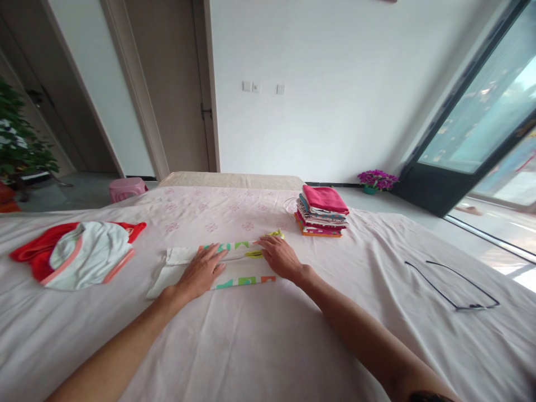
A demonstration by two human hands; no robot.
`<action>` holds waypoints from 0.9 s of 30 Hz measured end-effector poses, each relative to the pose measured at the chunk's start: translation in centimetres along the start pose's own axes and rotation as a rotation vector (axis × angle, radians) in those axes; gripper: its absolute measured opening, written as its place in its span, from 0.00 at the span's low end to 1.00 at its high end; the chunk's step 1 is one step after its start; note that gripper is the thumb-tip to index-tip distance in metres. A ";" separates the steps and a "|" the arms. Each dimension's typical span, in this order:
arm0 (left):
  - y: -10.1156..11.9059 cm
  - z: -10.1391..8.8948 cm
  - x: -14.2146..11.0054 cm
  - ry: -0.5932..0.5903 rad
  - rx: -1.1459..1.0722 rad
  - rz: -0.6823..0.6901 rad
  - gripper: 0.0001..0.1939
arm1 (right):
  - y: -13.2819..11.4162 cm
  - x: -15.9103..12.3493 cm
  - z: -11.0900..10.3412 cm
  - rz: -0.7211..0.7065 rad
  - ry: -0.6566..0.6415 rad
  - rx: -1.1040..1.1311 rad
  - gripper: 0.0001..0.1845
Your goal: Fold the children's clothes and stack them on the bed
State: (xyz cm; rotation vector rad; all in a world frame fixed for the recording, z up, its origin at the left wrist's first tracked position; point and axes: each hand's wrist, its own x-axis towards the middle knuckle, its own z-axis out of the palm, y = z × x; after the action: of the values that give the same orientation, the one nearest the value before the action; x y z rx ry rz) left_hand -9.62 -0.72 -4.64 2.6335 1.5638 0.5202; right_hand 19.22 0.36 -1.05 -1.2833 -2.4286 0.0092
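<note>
Step looks like flattening a folded white patterned garment, centre of the pale sheet. Left hand and right hand apart, both palm-down on it, fingers extended, not clamped. Next move likely calls for light, even pressure, layers kept aligned. Counts: one garment under hands; one folded stack, far right, layers uncountable; one loose red-and-white clothes pile, left, pieces unclear; one pair of glasses, right.

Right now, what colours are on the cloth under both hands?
The cloth is mostly white, with some teal, green and orange, seen in the head view.
</note>
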 end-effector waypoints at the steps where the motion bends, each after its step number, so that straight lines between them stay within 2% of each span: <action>1: -0.1 0.1 -0.3 -0.011 0.029 0.010 0.24 | -0.1 -0.4 0.6 -0.004 -0.046 -0.052 0.22; 5: -1.1 -0.4 -1.6 -0.051 0.115 -0.038 0.26 | 0.7 -2.3 2.0 0.006 -0.140 -0.210 0.32; 8: -1.9 -0.7 -2.7 -0.040 0.178 -0.098 0.28 | 1.1 -2.9 2.0 0.055 -0.143 -0.257 0.32; 15: -2.3 -1.3 -4.9 -0.031 0.235 -0.186 0.31 | 0.5 -2.7 0.5 0.313 -0.203 -0.266 0.32; 20: -2.6 -2.2 -5.7 -0.077 0.226 -0.312 0.31 | 1.8 -3.3 -0.1 0.401 -0.187 -0.221 0.31; 23: -3.0 -2.2 -6.0 -0.086 0.231 -0.341 0.31 | 2.9 -3.3 -1.4 0.458 -0.132 -0.101 0.26; 27: -3.1 -1.9 -6.0 -0.073 0.254 -0.339 0.32 | 4.0 -2.7 -3.3 0.590 0.097 -0.013 0.23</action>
State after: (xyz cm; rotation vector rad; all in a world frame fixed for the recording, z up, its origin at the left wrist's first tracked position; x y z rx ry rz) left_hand -15.47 -4.65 -5.06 2.4289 2.1153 0.2150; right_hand 24.83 -0.04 0.33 -1.9059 -1.8923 0.0904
